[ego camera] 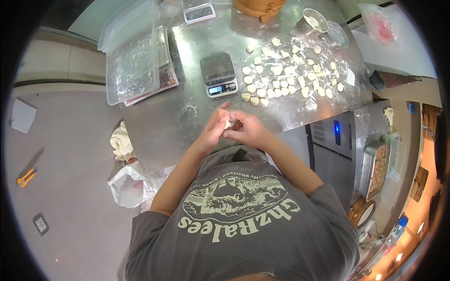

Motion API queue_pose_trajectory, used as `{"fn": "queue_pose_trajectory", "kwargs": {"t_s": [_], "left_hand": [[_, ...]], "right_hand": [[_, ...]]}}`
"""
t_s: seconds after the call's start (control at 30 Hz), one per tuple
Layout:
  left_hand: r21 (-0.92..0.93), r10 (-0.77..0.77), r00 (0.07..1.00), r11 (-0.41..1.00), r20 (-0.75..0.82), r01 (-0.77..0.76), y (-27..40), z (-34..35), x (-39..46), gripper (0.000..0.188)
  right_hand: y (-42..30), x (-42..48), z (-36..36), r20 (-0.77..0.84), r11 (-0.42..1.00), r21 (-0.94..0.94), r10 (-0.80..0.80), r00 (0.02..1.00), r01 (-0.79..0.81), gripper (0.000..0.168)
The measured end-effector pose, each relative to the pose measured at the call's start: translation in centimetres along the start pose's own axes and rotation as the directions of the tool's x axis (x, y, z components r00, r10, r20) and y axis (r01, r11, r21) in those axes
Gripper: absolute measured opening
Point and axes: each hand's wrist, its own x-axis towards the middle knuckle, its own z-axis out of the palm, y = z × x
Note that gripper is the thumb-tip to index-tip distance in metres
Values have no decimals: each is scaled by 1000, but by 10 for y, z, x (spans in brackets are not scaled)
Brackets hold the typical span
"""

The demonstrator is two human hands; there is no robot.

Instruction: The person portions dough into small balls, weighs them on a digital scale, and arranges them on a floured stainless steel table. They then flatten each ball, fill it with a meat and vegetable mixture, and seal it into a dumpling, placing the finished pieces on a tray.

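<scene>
My left hand (213, 130) and my right hand (249, 129) meet at the near edge of the steel table, in front of my chest. Between their fingers is a small piece of pale dough (228, 124), partly covered by them. Just beyond the hands stands a digital kitchen scale (218, 72) with its display lit and nothing on its dark plate. To the right of the scale, many small dough pieces (277, 70) lie spread over the floured steel table (190, 130), several of them in rough rows.
At the left stand a clear plastic bin (132, 66) and a calculator-like printed box (168, 78). A second scale (199, 13), a bamboo steamer (259, 7) and a metal flour cup (312, 23) are at the back. A white scraper (350, 77) lies right. Large dough (121, 142) sits beyond the left edge.
</scene>
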Motion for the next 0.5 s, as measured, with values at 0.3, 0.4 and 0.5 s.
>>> {"fn": "queue_pose_trajectory", "kwargs": {"t_s": [0.3, 0.4, 0.5], "left_hand": [[430, 53, 951, 883, 305, -187, 44, 22, 7, 83], [524, 30, 977, 840, 211, -139, 49, 42, 13, 72], [633, -31, 987, 770, 157, -77, 57, 50, 16, 38]], "right_hand": [[-22, 0, -11, -204, 997, -83, -13, 979, -4, 16], [-34, 0, -8, -267, 999, -35, -30, 963, 22, 14], [-36, 0, -11, -291, 987, -153, -97, 952, 54, 15]]}}
